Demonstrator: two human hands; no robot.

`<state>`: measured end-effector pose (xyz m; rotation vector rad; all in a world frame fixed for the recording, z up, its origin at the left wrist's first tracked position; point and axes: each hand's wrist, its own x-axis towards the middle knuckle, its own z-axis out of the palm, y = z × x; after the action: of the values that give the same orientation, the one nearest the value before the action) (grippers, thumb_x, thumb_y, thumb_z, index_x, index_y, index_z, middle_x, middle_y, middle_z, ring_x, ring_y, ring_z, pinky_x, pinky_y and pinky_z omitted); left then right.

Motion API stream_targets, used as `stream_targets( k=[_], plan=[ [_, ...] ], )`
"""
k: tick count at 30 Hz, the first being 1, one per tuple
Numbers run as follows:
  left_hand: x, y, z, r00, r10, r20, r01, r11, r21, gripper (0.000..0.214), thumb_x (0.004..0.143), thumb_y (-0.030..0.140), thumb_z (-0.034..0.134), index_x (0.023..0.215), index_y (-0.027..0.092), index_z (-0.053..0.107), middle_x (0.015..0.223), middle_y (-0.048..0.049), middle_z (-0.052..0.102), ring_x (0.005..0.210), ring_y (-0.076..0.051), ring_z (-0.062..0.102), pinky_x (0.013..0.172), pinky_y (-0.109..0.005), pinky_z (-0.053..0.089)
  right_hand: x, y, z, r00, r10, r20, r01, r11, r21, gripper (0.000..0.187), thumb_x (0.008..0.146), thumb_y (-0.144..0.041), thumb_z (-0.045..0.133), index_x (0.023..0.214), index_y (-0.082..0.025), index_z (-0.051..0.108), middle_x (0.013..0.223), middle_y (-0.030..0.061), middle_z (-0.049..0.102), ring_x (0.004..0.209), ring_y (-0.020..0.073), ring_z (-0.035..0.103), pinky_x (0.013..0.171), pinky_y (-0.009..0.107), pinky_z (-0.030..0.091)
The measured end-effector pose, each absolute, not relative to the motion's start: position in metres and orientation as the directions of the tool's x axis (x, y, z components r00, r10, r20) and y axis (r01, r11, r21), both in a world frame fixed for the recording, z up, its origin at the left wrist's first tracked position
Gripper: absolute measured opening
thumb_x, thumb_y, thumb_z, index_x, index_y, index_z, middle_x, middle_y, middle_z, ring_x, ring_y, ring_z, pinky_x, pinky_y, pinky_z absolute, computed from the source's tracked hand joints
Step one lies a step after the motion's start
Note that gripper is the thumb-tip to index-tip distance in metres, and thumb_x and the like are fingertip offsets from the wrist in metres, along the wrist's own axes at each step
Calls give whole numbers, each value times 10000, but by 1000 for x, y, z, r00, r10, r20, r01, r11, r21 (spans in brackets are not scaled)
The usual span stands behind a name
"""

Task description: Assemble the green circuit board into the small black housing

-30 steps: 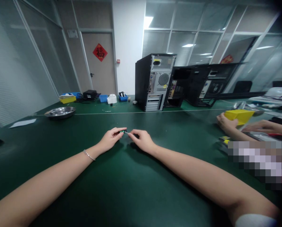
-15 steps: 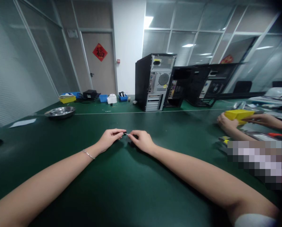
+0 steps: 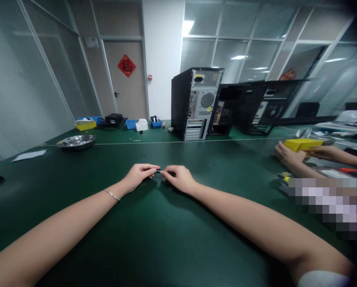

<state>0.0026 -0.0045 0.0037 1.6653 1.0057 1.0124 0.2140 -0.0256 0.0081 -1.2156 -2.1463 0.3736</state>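
Observation:
Both my forearms stretch out over a dark green table [image 3: 154,239]. My left hand [image 3: 139,175] and my right hand [image 3: 180,178] meet at the middle of the table, fingertips pinched together. Between them is a tiny dark part [image 3: 158,171], held by both hands just above the mat. It is too small to name. A thin bracelet [image 3: 112,195] sits on my left wrist.
A black computer tower [image 3: 195,103] stands behind my hands, with more open cases [image 3: 256,107] to its right. A steel bowl [image 3: 76,141] lies at the left. Small blue and yellow bins [image 3: 130,124] line the far edge. Another person's hands [image 3: 289,153] hold a yellow box [image 3: 302,144] at the right.
My hands have sunk slightly toward the table while staying pinched together. The other person's far hand has moved onto the yellow box.

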Motion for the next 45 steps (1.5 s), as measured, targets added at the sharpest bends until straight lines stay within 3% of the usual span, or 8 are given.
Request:
stream_targets(
  k=[13, 21, 26, 33, 45],
  plan=[
    [0, 1, 0, 357, 920, 164, 110, -215, 970, 360, 761, 357, 736, 1046, 140, 766, 819, -82, 728, 662, -135, 564, 689, -293, 489, 213, -26, 8, -375, 836, 399, 653, 544, -527, 274, 951, -375, 516, 860, -237, 733, 855, -5, 740, 750, 143, 625, 654, 222, 391],
    [2, -5, 2, 318, 923, 217, 217, -294, 931, 334, 782, 358, 721, 1052, 165, 765, 894, -80, 726, 690, -146, 573, 710, -294, 467, 212, -29, 9, -336, 856, 393, 720, 502, -479, 247, 942, -362, 526, 860, -253, 732, 867, -1, 742, 777, 159, 632, 642, 237, 377],
    [6, -12, 9, 310, 916, 256, 266, -342, 901, 282, 775, 348, 725, 990, 174, 782, 969, -83, 718, 814, -186, 606, 757, -296, 458, 212, -29, 8, -338, 851, 402, 735, 505, -452, 242, 937, -351, 532, 852, -241, 730, 873, 15, 736, 787, 170, 624, 633, 246, 362],
    [2, -5, 3, 349, 918, 191, 200, -272, 941, 329, 778, 360, 725, 1024, 145, 769, 775, -64, 713, 659, -150, 571, 686, -298, 479, 214, -26, 7, -394, 829, 398, 671, 555, -491, 257, 952, -362, 521, 874, -235, 730, 889, 5, 739, 778, 148, 630, 668, 230, 398],
    [0, -1, 1, 376, 914, 154, 86, -200, 976, 327, 762, 346, 741, 1000, 122, 761, 778, -70, 698, 656, -134, 564, 667, -291, 491, 214, -26, 7, -389, 824, 412, 623, 565, -541, 263, 946, -364, 524, 873, -231, 738, 871, 2, 741, 773, 147, 628, 686, 226, 400]
  ],
)
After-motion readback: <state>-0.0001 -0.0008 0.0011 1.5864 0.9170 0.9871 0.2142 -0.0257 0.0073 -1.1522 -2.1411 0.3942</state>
